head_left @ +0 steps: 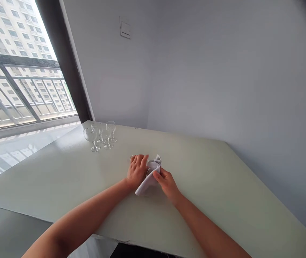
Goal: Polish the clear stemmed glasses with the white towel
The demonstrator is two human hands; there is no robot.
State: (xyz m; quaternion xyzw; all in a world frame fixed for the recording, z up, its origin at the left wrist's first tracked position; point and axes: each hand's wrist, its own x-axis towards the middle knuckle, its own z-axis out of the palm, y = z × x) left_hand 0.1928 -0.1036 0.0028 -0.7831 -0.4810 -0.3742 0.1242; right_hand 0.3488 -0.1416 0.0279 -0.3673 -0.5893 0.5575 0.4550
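Observation:
My left hand (pixel 137 170) is closed around a clear stemmed glass (pixel 131 157), mostly hidden behind the fingers. A bit of clear edge shows at the hand's left side, and the glass seems to lie tilted with its mouth to the right. My right hand (pixel 168 184) pinches a white cloth (pixel 148 185) between thumb and fingers. Part of the cloth is bunched at the glass's mouth, and a flap hangs down toward me between the two hands. Both hands are close together above the middle of the table.
Several clear stemmed glasses (pixel 95 148) stand upright in a group at the table's back left. The pale green tabletop (pixel 209 193) meets grey walls (pixel 209 71) behind and at right. A large window (pixel 21 64) is at left, and a light switch (pixel 125 28) is on the wall.

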